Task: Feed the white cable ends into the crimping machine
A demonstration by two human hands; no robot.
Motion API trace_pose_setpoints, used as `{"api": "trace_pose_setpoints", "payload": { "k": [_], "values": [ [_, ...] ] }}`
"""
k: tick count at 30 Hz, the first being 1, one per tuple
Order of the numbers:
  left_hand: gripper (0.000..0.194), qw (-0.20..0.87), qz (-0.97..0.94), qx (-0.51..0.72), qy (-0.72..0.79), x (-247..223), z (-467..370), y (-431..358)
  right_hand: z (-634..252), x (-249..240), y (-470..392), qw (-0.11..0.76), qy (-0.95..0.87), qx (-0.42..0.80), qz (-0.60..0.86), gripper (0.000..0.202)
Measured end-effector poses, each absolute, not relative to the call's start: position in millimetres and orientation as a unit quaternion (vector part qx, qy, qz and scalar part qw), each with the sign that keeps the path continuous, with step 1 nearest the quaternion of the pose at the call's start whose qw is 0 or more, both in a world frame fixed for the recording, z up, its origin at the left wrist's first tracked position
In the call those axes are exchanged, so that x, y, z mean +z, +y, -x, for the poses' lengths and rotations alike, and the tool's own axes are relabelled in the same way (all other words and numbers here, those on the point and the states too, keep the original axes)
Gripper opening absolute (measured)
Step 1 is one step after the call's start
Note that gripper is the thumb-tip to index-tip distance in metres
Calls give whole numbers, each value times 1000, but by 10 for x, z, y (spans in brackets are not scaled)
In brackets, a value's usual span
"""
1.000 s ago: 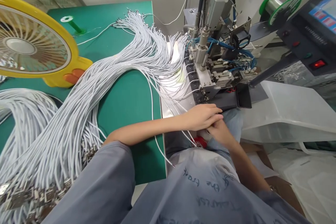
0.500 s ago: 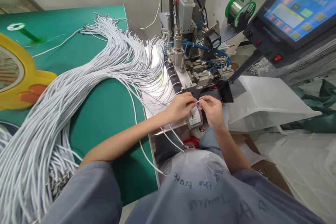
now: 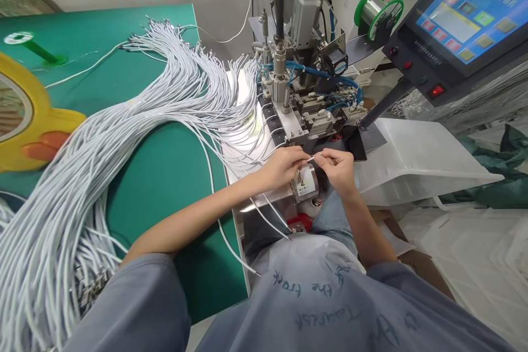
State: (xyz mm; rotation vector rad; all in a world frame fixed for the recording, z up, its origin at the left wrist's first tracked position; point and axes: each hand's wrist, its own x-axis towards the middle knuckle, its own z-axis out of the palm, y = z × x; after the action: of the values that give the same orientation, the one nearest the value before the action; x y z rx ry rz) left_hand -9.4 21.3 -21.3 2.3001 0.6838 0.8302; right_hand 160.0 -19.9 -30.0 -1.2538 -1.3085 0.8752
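Observation:
In front of the machine (image 3: 289,110), my left hand (image 3: 284,166) pinches a white cable (image 3: 311,158) close to its end. My right hand (image 3: 337,169) is closed at the tip of that same cable, its thumb and fingers pressed together. The cable's very tip is mostly hidden by the fingers. Left of the hands, a large bundle of white cables (image 3: 157,104) spreads over the green table (image 3: 160,170) and onto a white surface beside the machine. Several loose cable ends hang past the table edge near my lap.
A touch screen (image 3: 470,16) stands at upper right, with a solder wire spool (image 3: 373,11) beside it. A translucent plastic bin (image 3: 429,154) is at the right. On the far left are a yellow duck-shaped object (image 3: 41,121) and a green spool (image 3: 37,49).
My right hand has turned slightly, its fingers curling more over the cable tip. The left hand stays nearly in place. An upper cylinder of the machine has shifted up and to the right.

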Motion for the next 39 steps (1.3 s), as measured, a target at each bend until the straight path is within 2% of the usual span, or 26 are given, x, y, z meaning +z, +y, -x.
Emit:
{"api": "trace_pose_setpoints", "payload": {
  "k": [4,7,11,15,22,25,32,39],
  "values": [
    [18,293,-851,352,258,-241,69,173,-1446,-422,-238,595,-473,403,509,18],
    [16,290,-839,370,275,-251,48,150,-1375,-437,-271,614,-460,375,521,18],
    [18,262,-851,360,276,-238,62,165,-1482,-332,-264,562,-559,264,550,21],
    [22,245,-864,329,292,-220,78,174,-1603,-246,-222,490,-625,282,538,22],
    [14,355,-784,348,372,-241,25,105,-1341,-386,-229,584,-497,305,564,21],
    [16,324,-826,287,360,-205,45,135,-1345,-479,-200,573,-481,311,585,23],
    [27,140,-909,54,389,-288,83,278,-1630,-768,51,479,-497,420,589,23],
    [28,130,-911,42,389,-366,84,301,-1587,-879,147,466,-453,496,575,20]
  ]
}}
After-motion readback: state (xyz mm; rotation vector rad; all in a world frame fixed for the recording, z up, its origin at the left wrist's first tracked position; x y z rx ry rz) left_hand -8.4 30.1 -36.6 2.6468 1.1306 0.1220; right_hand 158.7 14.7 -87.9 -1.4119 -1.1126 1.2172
